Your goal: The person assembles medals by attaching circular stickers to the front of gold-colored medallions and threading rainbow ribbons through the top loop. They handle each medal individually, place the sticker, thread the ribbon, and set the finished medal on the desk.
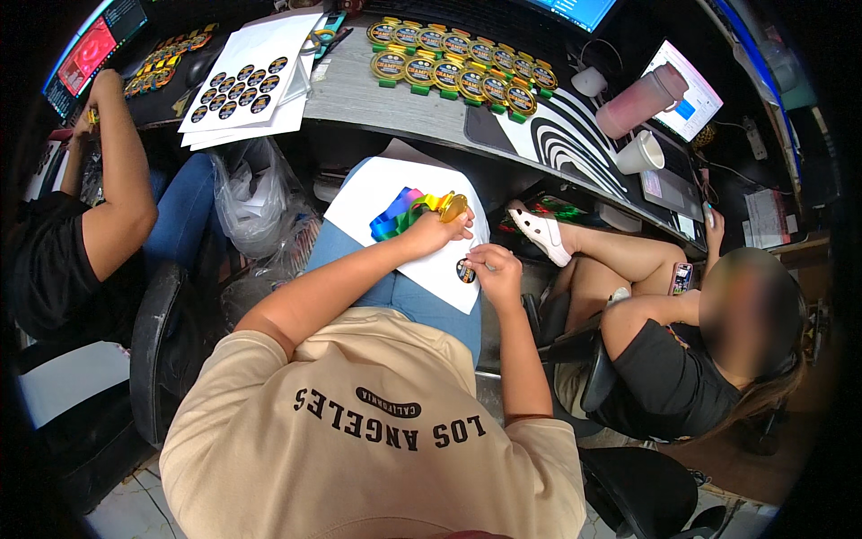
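A white paper sheet (355, 208) lies across my lap. Over it, my left hand (433, 235) is closed on a gold medal (454, 208). From the medal, a multicoloured ribbon (391, 220) in blue, green, pink and yellow trails onto the sheet. My right hand (496, 271) is closed in a pinch at the edge of a round black sticker (466, 272) with light and gold print. The sticker is by the sheet's right edge; whether it still sticks to the paper I cannot tell.
On the desk (346, 94) stand rows of finished-looking gold medals (440, 72). Stacked sheets with round black stickers (238, 90) lie at left. A pink shaker bottle (642, 101) and white cup (640, 153) stand at right. People sit on both sides; a plastic bag (256, 202) hangs left.
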The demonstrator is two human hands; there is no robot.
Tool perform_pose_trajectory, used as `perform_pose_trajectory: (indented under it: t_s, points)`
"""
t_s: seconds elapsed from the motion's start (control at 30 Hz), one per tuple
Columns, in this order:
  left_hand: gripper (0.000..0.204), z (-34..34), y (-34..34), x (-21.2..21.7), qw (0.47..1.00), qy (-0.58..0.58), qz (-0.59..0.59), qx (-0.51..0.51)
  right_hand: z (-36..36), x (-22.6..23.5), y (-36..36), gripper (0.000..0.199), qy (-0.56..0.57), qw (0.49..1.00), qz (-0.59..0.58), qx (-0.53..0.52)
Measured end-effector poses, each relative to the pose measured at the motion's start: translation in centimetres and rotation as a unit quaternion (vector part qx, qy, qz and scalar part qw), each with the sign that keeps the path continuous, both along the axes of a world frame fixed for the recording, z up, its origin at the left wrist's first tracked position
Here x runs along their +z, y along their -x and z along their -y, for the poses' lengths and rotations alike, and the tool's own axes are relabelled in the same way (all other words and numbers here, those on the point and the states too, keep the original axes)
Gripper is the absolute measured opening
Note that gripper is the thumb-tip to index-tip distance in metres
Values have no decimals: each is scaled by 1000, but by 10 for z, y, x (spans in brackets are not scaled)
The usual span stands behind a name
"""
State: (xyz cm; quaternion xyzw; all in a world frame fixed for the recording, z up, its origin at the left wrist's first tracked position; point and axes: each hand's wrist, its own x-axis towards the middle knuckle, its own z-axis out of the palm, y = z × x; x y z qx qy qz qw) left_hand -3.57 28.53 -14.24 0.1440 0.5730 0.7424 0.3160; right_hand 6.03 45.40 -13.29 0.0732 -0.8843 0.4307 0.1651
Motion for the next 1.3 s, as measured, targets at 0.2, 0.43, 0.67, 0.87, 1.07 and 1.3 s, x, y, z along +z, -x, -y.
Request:
perform_pose_trajectory:
  t_s: [0.2,0.43,0.67,0.87,1.07,1.3]
  points:
    - [32,2,1,2,1000,19,-5,-22,2,-2,-8,13,-21,999,-28,-13]
    - [33,2,1,2,1000,8,-7,-23,4,-2,-11,12,-7,999,-31,-13]
    - [32,3,2,1,1000,8,-2,-30,6,0,-15,12,18,999,12,-47]
    - [31,3,1,3,1000,14,-1,-27,5,-2,-15,12,7,999,5,-38]
    - [30,2,1,2,1000,6,2,-25,6,-2,-17,11,34,998,13,-43]
    - [30,2,1,3,1000,6,5,-23,7,0,-17,10,22,999,0,-39]
